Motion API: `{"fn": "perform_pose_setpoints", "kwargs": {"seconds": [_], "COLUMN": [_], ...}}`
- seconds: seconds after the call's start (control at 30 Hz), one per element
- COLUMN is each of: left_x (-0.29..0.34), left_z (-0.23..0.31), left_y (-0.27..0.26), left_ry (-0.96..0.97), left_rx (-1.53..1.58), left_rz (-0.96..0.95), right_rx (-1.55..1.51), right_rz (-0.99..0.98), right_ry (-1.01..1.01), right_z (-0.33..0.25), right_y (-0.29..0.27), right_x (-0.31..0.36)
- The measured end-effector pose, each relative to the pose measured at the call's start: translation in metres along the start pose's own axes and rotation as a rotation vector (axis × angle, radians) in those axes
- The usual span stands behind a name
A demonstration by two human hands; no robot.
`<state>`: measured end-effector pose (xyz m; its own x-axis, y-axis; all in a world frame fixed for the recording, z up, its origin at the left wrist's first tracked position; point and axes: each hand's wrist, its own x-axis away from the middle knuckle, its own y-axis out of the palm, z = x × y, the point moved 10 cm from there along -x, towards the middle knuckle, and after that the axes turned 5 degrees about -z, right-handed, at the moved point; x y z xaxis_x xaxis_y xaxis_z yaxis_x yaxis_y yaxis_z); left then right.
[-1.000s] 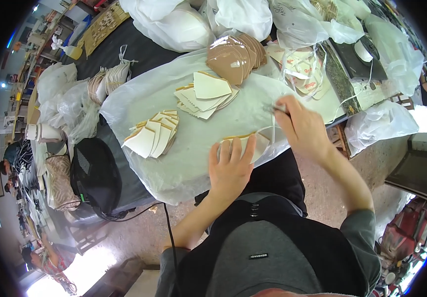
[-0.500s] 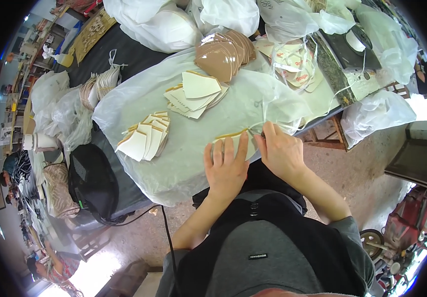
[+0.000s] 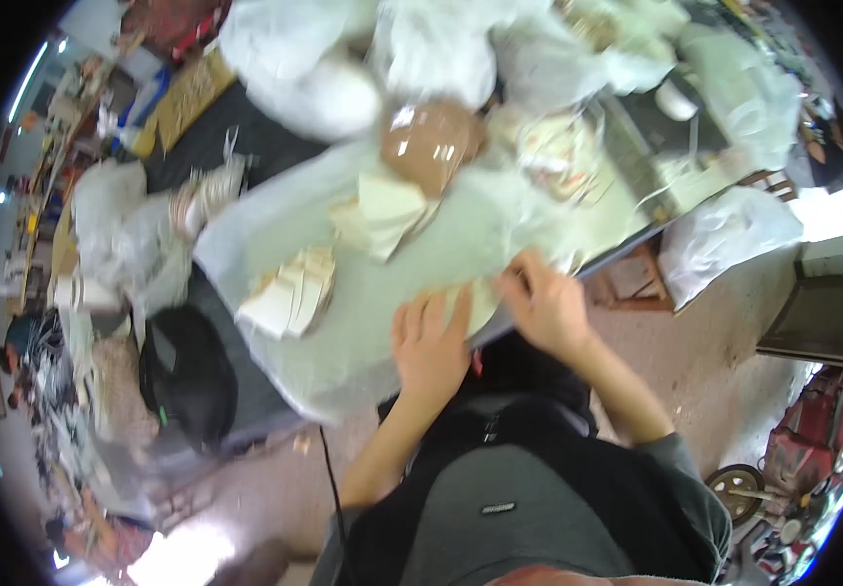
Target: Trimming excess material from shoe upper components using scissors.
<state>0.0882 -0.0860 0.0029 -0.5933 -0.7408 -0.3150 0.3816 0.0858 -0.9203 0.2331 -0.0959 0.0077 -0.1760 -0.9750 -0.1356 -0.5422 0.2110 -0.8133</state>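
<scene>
We see a black-topped table point(image 3: 275, 129) bearing a translucent plastic sheet point(image 3: 363, 317). Reading the clock from our left hand point(image 3: 431, 350), a glossy brown stack point(image 3: 429, 146) lies at twelve, a white stack point(image 3: 387, 207) at eleven, a fanned white stack point(image 3: 289, 293) at ten. Our right hand point(image 3: 546, 308) sits at two, apart from the left, fingers gathered; we cannot tell whether they grip. Our left fingers lie flat on a pale piece point(image 3: 483, 305), its bare end at half past one.
</scene>
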Motion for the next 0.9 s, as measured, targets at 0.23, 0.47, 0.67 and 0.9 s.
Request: {"fn": "perform_pose_setpoints", "kwargs": {"seconds": [0.23, 0.47, 0.67, 0.9], "left_x": [0.035, 0.035, 0.016, -0.076], "left_z": [-0.097, -0.175, -0.151, -0.1], "left_y": [-0.137, -0.062, -0.091, -0.049], "left_ry": [-0.105, -0.204, -0.113, 0.114], "left_rx": [-0.248, -0.133, -0.196, 0.114], "left_rz": [0.59, 0.045, 0.175, 0.284], "right_rx": [0.059, 0.165, -0.035, -0.76], "right_rz": [-0.005, -0.08, -0.043, -0.579], "right_ry": [0.05, -0.177, -0.788, -0.879], "right_z": [0.016, 0.014, -0.111, -0.163], "right_y": [-0.002, 0.021, -0.014, 0.032], "right_x": [-0.006, -0.023, 0.018, 0.054]}}
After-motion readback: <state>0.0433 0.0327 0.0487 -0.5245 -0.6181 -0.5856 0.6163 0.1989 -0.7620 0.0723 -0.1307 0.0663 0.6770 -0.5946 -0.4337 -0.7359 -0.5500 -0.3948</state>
